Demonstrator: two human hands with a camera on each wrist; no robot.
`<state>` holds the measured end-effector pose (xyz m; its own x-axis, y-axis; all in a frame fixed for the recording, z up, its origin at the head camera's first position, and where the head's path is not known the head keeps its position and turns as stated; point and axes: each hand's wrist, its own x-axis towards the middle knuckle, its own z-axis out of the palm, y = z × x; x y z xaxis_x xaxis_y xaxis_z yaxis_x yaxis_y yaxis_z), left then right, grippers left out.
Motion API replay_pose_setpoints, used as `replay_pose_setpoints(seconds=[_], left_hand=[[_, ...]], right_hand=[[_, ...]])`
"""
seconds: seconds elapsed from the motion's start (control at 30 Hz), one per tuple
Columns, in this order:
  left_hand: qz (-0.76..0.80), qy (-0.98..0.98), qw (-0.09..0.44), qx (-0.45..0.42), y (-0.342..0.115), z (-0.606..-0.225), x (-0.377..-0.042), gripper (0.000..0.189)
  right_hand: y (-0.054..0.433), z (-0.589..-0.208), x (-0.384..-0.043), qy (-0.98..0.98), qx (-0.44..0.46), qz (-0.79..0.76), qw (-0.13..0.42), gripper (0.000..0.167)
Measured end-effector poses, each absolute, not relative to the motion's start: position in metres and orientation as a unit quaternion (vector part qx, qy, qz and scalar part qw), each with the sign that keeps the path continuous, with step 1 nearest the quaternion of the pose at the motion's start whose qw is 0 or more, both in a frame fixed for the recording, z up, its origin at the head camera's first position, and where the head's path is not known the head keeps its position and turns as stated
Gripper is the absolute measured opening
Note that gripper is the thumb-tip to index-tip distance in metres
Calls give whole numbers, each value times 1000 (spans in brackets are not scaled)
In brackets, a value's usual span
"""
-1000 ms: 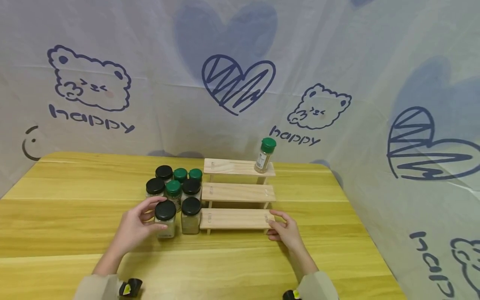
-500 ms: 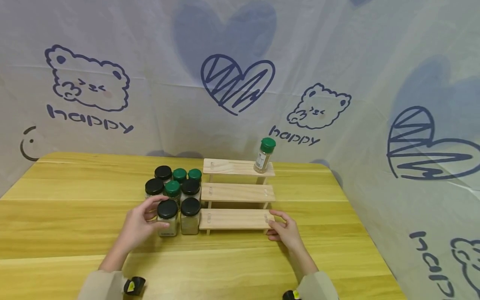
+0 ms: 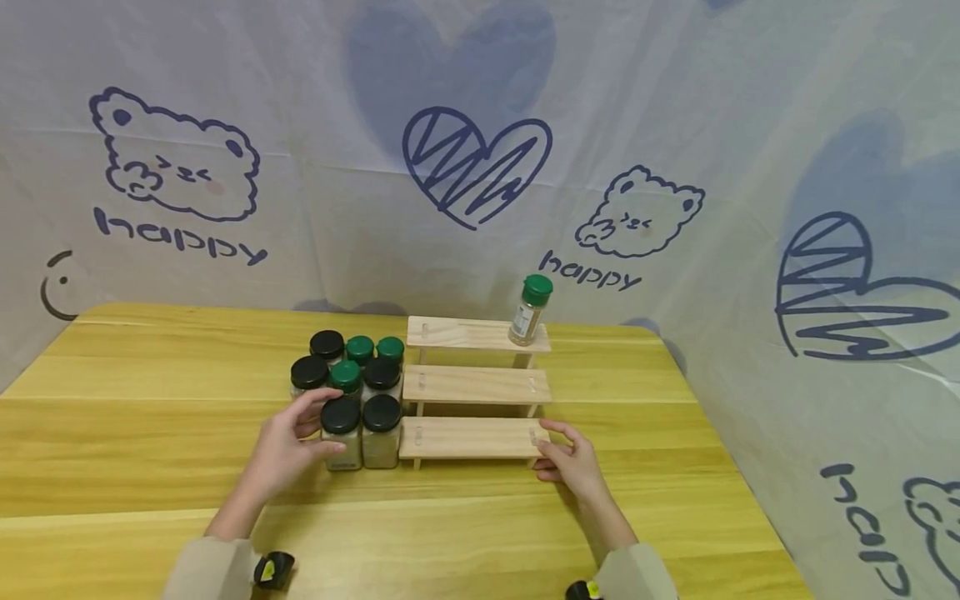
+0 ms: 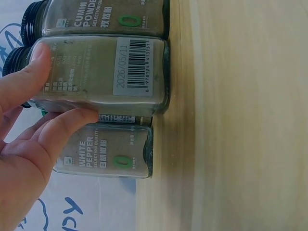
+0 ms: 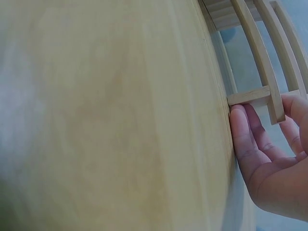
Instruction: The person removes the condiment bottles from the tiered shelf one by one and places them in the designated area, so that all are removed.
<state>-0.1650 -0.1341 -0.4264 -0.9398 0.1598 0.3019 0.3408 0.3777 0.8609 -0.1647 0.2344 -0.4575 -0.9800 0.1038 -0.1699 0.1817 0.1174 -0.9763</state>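
Note:
My left hand (image 3: 281,450) pinches a square spice jar (image 3: 342,446) with a black lid, thumb at the front and fingers behind. In the left wrist view the held jar (image 4: 98,72) shows a barcode label and stands upright against a cumin powder jar (image 4: 108,14). A white pepper jar (image 4: 106,151) stands behind the fingers. My right hand (image 3: 573,462) grips the right end of the lowest tier of a three-tier wooden shelf (image 3: 472,437). In the right wrist view, its fingers (image 5: 243,130) lie against the shelf's leg (image 5: 250,95).
Several other jars stand grouped left of the shelf, among them a black-lidded jar (image 3: 310,372) and a green-lidded jar (image 3: 360,348). One green-capped jar (image 3: 528,312) stands at the top tier's right end. A printed cloth (image 3: 465,275) hangs behind the wooden table (image 3: 465,542).
My left hand has moved slightly right with the jar, bringing it from a small gap to right beside the neighbouring black-lidded jar. The right hand has stayed on the shelf.

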Motion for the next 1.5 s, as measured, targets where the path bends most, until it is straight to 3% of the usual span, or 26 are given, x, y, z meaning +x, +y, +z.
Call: replay_pose_setpoints(seconds=[0.73,1.5], left_hand=[[-575,-807,60,-122,-136,-423,-158,65],[-517,-848,75,-82,-144,-403,-140,40]], right_hand=[[235,-458,-165,747,93,-657,32,35],[235,-459,-165,748,94,-656,27,35]])
